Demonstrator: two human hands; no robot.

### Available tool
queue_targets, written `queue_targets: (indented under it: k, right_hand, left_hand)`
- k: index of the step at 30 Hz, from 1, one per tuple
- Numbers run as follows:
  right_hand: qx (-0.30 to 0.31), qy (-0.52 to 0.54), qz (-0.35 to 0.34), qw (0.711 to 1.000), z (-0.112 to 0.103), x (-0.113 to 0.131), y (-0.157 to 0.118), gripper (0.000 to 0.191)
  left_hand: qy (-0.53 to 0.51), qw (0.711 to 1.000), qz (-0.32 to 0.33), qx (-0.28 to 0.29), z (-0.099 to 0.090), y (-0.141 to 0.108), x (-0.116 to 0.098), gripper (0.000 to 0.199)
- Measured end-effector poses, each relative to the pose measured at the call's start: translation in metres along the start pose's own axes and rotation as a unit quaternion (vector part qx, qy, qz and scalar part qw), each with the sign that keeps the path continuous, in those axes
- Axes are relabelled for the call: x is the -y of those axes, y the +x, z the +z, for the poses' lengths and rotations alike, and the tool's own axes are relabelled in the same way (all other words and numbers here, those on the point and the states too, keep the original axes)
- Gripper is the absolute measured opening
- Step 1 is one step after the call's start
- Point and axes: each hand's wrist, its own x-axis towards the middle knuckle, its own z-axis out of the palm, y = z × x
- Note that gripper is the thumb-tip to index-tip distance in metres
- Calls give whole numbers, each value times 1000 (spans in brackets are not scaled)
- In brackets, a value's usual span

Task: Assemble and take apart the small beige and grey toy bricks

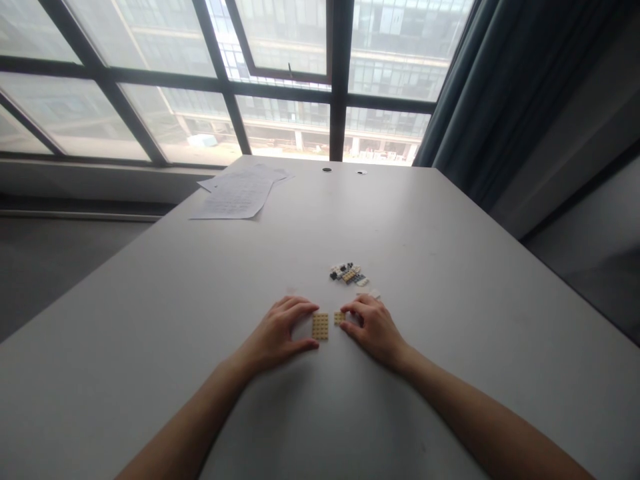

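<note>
A square tan studded building plate (321,327) lies in front of me on the white table. My left hand (286,331) has its fingertips at the plate's far edge and its thumb at the near edge, closed around it. Just to the right is a smaller tan plate (339,318), with a narrow gap between the two. My right hand (373,327) pinches this small piece at its right end between thumb and fingers. Beyond the hands sits a small pile of loose building bricks (349,273) in white, black, grey and tan.
White pieces (369,293) lie just past my right hand. Printed papers (240,193) are spread at the table's far left. Two round cable holes (327,170) are near the far edge of the table (425,267). Windows stand behind it, with a dark curtain (480,100) at right.
</note>
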Motion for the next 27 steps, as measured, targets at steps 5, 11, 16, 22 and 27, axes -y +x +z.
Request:
queue_targets:
  k: [5, 11, 16, 22, 27]
  right_hand:
    - [-3, -1, 0, 1000, 0, 1, 0, 25]
    - [-37, 43, 9, 998, 1, 2, -1, 20]
    - [-70, 97, 22, 993, 3, -3, -2, 16]
    - [-139, 146, 30, 979, 2, -7, -2, 15]
    - [-164, 155, 33, 974, 1, -6, -1, 12]
  left_hand:
    - [-5, 1000, -4, 1, 0, -1, 1, 52]
    - [-45, 997, -65, -25, 2, 4, -2, 38]
    - [14, 986, -105, -127, 7, 37, -11, 20]
    - [150, 978, -86, -114, 29, 94, -23, 23]
    - [186, 972, -87, -114, 45, 113, -26, 16]
